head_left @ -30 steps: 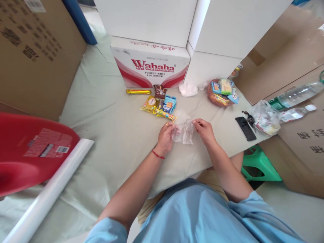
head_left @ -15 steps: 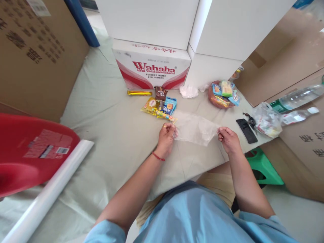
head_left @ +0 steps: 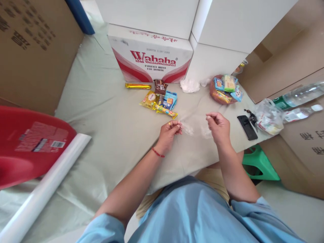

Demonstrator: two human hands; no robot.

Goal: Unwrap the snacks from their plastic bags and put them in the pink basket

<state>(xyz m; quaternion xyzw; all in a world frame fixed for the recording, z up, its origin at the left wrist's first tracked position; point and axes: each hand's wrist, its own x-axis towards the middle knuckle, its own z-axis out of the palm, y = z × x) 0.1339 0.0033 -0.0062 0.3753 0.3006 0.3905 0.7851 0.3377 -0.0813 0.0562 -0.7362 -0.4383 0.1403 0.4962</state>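
Observation:
Between my two hands is a thin clear plastic bag (head_left: 187, 129), crumpled and partly see-through, so its outline is hard to follow. My left hand (head_left: 170, 133), with a red bracelet at the wrist, pinches its left end. At the other end my right hand (head_left: 219, 127) is closed in a pinch, with film showing beside its fingers. Just beyond my left hand lies a small group of packaged snacks: a yellow stick pack (head_left: 165, 110), a blue packet (head_left: 170, 100), a yellow packet (head_left: 149, 99) and a brown cocoa packet (head_left: 160, 86).
A long yellow wrapper (head_left: 138, 86) lies before the Wahaha carton (head_left: 154, 60). To the right stand a bowl of snacks (head_left: 219, 96), a black phone (head_left: 247, 127), a knotted plastic bag (head_left: 268, 116) and bottles (head_left: 301, 96). A red plastic piece (head_left: 32, 145) and white roll (head_left: 48, 185) are left.
The bag was stretched wide between my hands and is now bunched. My right hand has moved left and away from my body, closer to my left hand. The view has shifted slightly.

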